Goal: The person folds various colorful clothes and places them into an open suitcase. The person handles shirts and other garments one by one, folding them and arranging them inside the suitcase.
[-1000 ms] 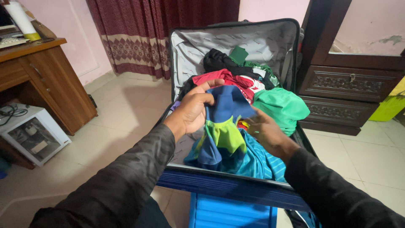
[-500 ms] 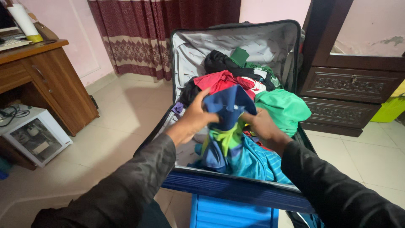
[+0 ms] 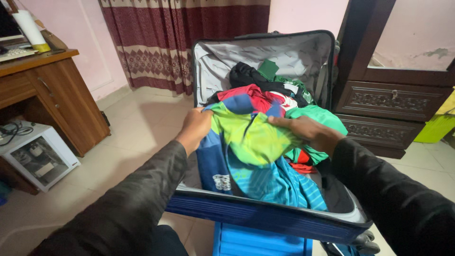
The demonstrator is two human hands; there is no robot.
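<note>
A blue and lime-green shirt (image 3: pixel 246 142) hangs lifted above an open blue suitcase (image 3: pixel 265 220). My left hand (image 3: pixel 195 127) grips its upper left edge. My right hand (image 3: pixel 308 132) grips its upper right edge, so the shirt is stretched between both. Beneath it lie a striped teal garment (image 3: pixel 289 187), a green garment (image 3: pixel 322 116), a red one (image 3: pixel 246 95) and a black one (image 3: pixel 246 75). Both arms wear dark sleeves.
The suitcase lid (image 3: pixel 265 57) stands upright at the back. A wooden desk (image 3: pixel 52 90) and a white box (image 3: pixel 40 154) stand at the left. A dark wooden cabinet (image 3: pixel 393 102) is at the right, a maroon curtain (image 3: pixel 185 38) behind. A lime-green bin (image 3: pixel 438 125) sits far right.
Both hands have taken the blue and green shirt by its top edges and raised it out of the pile, spreading it wide.
</note>
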